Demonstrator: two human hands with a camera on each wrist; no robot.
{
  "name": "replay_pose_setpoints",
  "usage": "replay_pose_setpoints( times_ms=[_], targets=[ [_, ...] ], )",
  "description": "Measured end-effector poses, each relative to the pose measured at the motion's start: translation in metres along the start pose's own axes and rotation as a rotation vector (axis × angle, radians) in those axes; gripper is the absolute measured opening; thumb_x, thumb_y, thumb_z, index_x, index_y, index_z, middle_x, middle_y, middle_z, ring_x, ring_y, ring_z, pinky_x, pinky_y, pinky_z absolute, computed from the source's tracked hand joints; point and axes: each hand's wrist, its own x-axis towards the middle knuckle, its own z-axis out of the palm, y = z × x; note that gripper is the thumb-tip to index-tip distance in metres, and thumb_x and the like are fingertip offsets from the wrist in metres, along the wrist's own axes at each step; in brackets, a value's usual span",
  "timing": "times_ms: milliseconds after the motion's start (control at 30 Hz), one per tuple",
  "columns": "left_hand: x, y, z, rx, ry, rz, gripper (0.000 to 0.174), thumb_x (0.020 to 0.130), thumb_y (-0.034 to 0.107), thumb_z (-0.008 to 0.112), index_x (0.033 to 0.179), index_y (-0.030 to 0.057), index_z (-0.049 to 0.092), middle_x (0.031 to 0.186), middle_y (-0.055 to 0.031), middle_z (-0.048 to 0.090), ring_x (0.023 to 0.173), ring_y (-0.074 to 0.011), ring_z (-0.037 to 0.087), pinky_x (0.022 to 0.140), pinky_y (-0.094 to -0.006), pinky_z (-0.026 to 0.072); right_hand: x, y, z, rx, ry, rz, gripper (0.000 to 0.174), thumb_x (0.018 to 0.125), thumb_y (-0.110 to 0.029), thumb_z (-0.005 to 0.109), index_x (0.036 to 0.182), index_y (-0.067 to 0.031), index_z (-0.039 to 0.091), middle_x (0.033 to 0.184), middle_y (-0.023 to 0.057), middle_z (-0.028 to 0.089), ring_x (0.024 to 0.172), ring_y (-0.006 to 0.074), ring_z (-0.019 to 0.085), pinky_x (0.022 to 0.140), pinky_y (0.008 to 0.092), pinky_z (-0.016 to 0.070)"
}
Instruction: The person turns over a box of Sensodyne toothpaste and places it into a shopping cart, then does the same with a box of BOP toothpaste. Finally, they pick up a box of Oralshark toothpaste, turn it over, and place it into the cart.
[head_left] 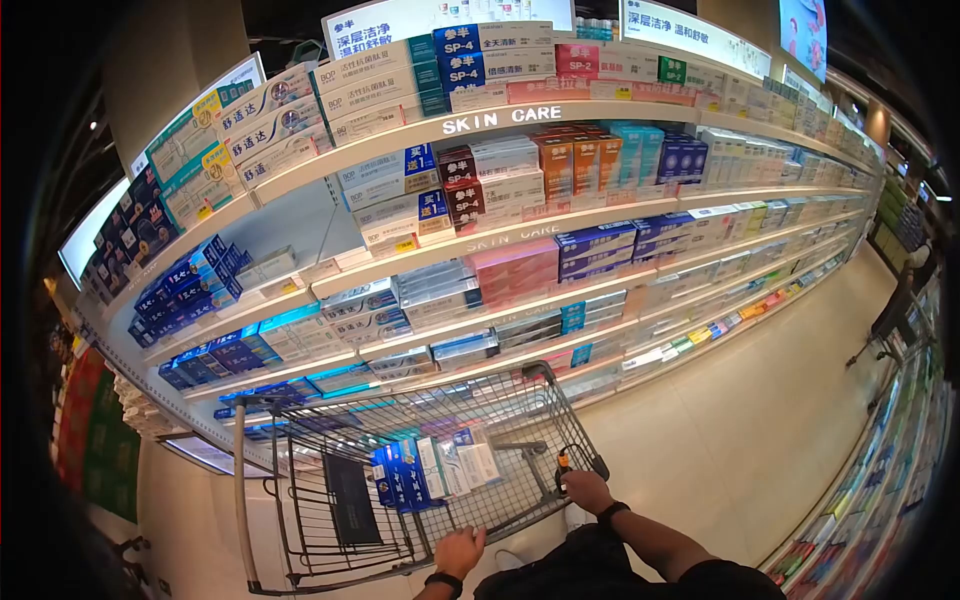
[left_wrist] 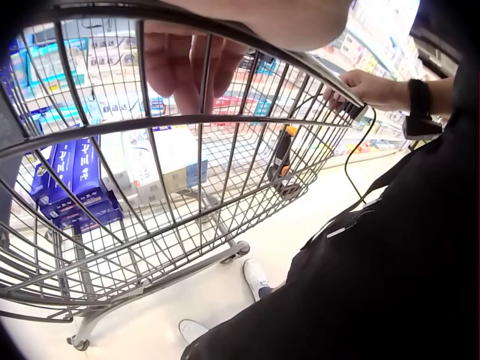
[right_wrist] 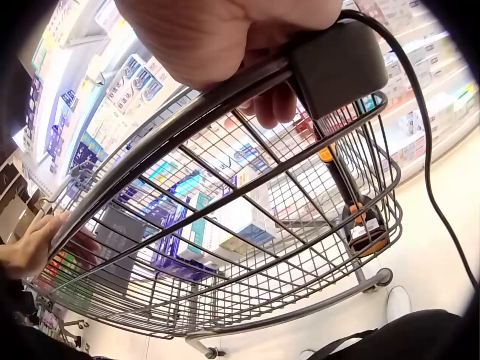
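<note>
A grey wire shopping cart (head_left: 400, 420) stands before the person. My left hand (head_left: 460, 552) holds its near rim, fingers hanging inside the wire wall in the left wrist view. Farther right, my right hand (head_left: 588, 491) grips the same rim by the corner, fingers curled under it in the right wrist view. A black block with a cable (right_wrist: 337, 71) sits at the rim beside that hand. Inside the cart lie blue toothpaste boxes (head_left: 402, 476) and white boxes (head_left: 462, 463). A black and orange device (right_wrist: 364, 225) is at the corner below the right hand.
Long lit shelves (head_left: 500, 225) of boxed goods run along the cart's far side. Another shelf (head_left: 880, 470) stands at the right. Pale floor (head_left: 690, 430) stretches between them, with another cart (head_left: 890, 330) farther off. White shoes (left_wrist: 255, 277) show under the cart.
</note>
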Motion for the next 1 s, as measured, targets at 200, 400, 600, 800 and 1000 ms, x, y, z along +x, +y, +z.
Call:
replay_pose_setpoints(
  times_ms=[200,400,600,800,1000],
  targets=[
    [0.012,0.034,0.01,-0.021,-0.085,-0.067,0.044,0.093,0.043,0.045,0.082,0.0049,0.065,0.074,-0.0164,0.067,0.073,-0.0356,0.065,0.067,-0.0459,0.0522,-0.007,0.032,-0.017,0.026,0.031,-0.027,0.015,0.084,-0.013,0.052,0.089,-0.0066,0.064,0.084,0.0126,0.066,0.08,0.0323,0.063,0.07,0.0454,0.0491],
    [0.023,0.083,0.008,-0.037,-0.105,-0.093,0.041,0.093,0.041,0.046,0.087,0.0059,0.065,0.071,-0.019,0.066,0.067,-0.0378,0.064,0.061,-0.048,0.0509,-0.011,0.068,-0.04,0.072,-0.018,-0.04,0.015,0.084,-0.012,0.053,0.091,-0.0064,0.066,0.085,0.0132,0.067,0.077,0.033,0.063,0.07,0.0447,0.0493],
    [0.03,0.109,0.027,-0.098,-0.157,-0.146,0.038,0.092,0.037,0.049,0.107,0.0058,0.064,0.088,-0.0204,0.067,0.082,-0.0375,0.064,0.072,-0.0467,0.051,-0.016,0.098,-0.073,0.231,-0.04,-0.155,0.02,0.085,-0.012,0.051,0.099,-0.0056,0.064,0.079,0.0139,0.064,0.075,0.0345,0.063,0.07,0.0452,0.05],
    [0.035,0.133,0.035,-0.11,-0.142,-0.161,0.042,0.092,0.042,0.046,0.109,0.008,0.064,0.085,-0.0225,0.067,0.078,-0.0402,0.064,0.069,-0.0494,0.0508,-0.004,0.12,-0.106,0.391,-0.239,-0.234,0.025,0.088,-0.018,0.053,0.107,-0.0045,0.061,0.097,0.0176,0.062,0.09,0.035,0.061,0.079,0.0439,0.0491],
    [0.04,0.157,0.024,-0.167,-0.135,-0.167,0.043,0.093,0.044,0.045,0.102,0.0061,0.064,0.081,-0.0212,0.067,0.073,-0.0396,0.064,0.065,-0.0499,0.0501,0.075,0.088,-0.238,0.354,-0.087,-0.407,0.034,0.088,-0.02,0.059,0.118,-0.0035,0.057,0.109,0.0156,0.059,0.101,0.0333,0.058,0.086,0.0413,0.0474]
  ],
)
